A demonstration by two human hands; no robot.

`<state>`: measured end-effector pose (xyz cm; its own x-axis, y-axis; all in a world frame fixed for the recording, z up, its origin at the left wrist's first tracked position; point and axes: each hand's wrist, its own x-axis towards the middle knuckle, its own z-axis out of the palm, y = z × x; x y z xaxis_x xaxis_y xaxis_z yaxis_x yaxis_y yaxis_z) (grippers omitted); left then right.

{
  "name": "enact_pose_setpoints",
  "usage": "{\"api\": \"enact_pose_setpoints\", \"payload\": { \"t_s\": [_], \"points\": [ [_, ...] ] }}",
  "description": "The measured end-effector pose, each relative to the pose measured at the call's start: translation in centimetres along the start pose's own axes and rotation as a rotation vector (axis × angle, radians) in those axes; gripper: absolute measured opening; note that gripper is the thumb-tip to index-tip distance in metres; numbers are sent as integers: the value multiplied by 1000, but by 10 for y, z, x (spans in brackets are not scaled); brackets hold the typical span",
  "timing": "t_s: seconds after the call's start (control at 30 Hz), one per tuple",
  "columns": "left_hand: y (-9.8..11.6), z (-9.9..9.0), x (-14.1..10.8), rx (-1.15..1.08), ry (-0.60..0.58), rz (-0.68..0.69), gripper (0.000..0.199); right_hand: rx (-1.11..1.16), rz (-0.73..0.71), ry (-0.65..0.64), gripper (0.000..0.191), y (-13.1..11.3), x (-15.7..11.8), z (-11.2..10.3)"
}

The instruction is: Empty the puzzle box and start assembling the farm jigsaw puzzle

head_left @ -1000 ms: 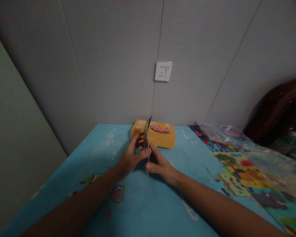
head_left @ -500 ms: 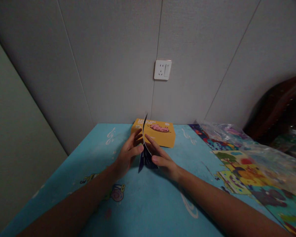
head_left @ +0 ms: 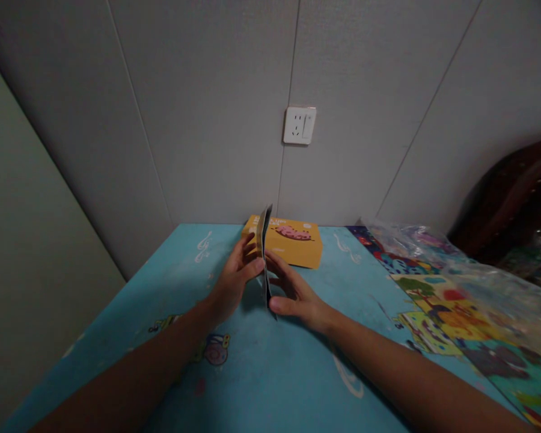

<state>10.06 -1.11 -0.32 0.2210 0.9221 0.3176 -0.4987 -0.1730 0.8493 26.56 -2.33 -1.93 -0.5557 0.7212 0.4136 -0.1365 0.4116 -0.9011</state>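
Observation:
A thin stack of flat cards (head_left: pixel 265 252), grey and dark at its edges, stands upright, edge towards me, above the blue table cover (head_left: pixel 234 391). From the left, my left hand (head_left: pixel 235 276) grips it, thumb on the near edge and fingers behind. My right hand (head_left: pixel 300 299) holds its right side, the thumb low at the bottom corner. Just behind the stack lies a yellow puzzle box (head_left: pixel 300 243) with a pink picture on its lid, partly covered by the cards and fingers.
On the right are colourful picture boards (head_left: pixel 442 307), some under clear plastic wrapping (head_left: pixel 500 294). A dark red chair back (head_left: pixel 491 198) stands beyond them. The grey wall behind the table carries a white socket (head_left: pixel 299 125).
The cards, fanned apart at the bottom before, are now pressed together into one stack. My right thumb has moved left, onto their lower edge.

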Motion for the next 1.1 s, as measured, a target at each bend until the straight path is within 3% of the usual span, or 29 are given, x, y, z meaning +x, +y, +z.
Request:
{"api": "enact_pose_setpoints", "payload": {
  "t_s": [0.17, 0.33, 0.6, 0.7, 0.8, 0.93, 1.1],
  "points": [
    [1, 1, -1, 8, -32, 15, 67, -108, -26, 10, 87, -2, -1, 5],
    [2, 0, -1, 24, -35, 7, 63, -55, -11, 16, 82, -2, -1, 4],
    [1, -5, 2, 139, -185, 56, 61, -1, 12, 72, 82, 5, 0, 2],
    [-1, -6, 1, 128, -130, 64, 61, 0, 13, 76, 82, 5, 0, 2],
    [-2, -8, 0, 128, -75, 56, 51, -7, 9, 76, 82, 5, -1, 2],
    [0, -7, -1, 129, -160, 0, 29, -9, 0, 73, 82, 6, -1, 1],
    [1, -5, -1, 136, -170, 9, 28, 5, -6, 64, 81, 4, 1, 1]
  ]
}}
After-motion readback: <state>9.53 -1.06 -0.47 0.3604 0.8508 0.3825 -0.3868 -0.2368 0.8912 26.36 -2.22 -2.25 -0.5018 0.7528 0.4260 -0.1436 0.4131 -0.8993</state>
